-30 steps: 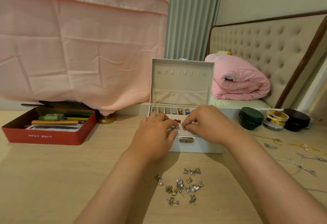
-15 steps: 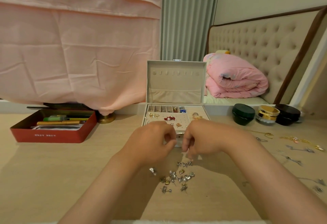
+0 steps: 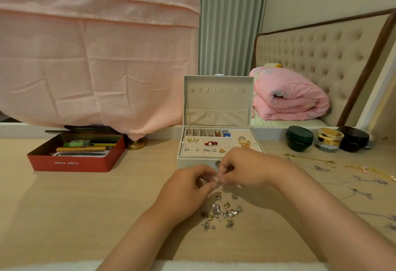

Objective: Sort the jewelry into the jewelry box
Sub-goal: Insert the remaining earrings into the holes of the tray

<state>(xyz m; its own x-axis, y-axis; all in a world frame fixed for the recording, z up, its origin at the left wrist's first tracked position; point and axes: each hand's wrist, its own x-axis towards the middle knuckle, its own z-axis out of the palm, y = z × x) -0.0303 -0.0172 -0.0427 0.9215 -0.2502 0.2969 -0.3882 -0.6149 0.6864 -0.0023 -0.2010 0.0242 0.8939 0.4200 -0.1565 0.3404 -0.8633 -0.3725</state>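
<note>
Jewelry box (image 3: 216, 107): head view. It stands open with the lid upright, at the back middle of the desk (image 3: 64, 206). I see earrings pinned on its beige pad and small pieces in the back row of compartments.
Left hand (image 3: 186, 187): fingers curled, with thumb and forefinger pinching a small silver piece (image 3: 217, 182) just in front of the box's front wall.
Right hand (image 3: 246, 170): fingers curled, with the fingertips meeting the left hand's on the same piece. I cannot tell which hand bears it.
Loose earrings (image 3: 222, 213): a heap of silver and gold studs on the desk, just nearer me than the hands.
Chains (image 3: 310, 159): spread on the desk to the right of the right forearm, apart from the box.
Jars: green jar (image 3: 299, 139), gold jar (image 3: 330, 140) and black jar (image 3: 353, 139) stand in a row right of the box.
Red tin (image 3: 72, 161): left of the box, holding pens.
</note>
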